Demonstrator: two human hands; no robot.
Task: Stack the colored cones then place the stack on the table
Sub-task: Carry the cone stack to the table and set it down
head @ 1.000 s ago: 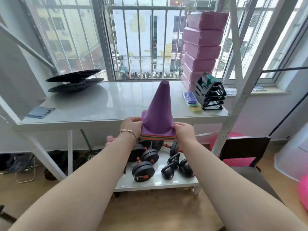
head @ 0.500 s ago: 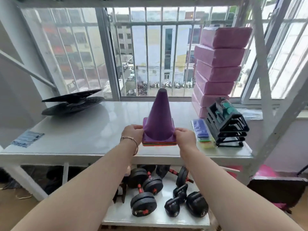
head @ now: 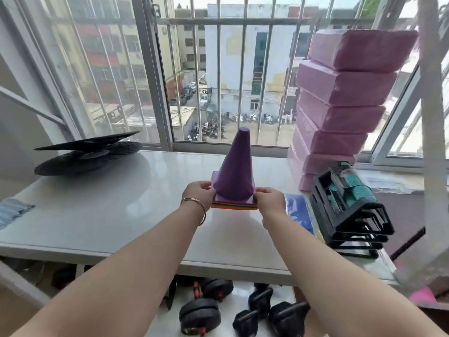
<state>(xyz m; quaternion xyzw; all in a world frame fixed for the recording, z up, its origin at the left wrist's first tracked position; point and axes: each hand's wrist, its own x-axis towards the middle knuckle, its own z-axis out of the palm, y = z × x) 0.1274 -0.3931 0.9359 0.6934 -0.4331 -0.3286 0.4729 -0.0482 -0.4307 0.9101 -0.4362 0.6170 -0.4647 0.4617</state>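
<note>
Purple-topped cone stack, upright, at or just above the white bench mid-surface. Held at its base edges, left hand and right hand each in a closed grip. Pink foam blocks and black rack to the right.

A second ago I hold the stack in front of the table's near edge, over the dumbbells. Now it sits farther in, over the tabletop's middle, nearer the window edge, base at or just above the surface. My left hand and right hand reach farther forward with it.
</note>
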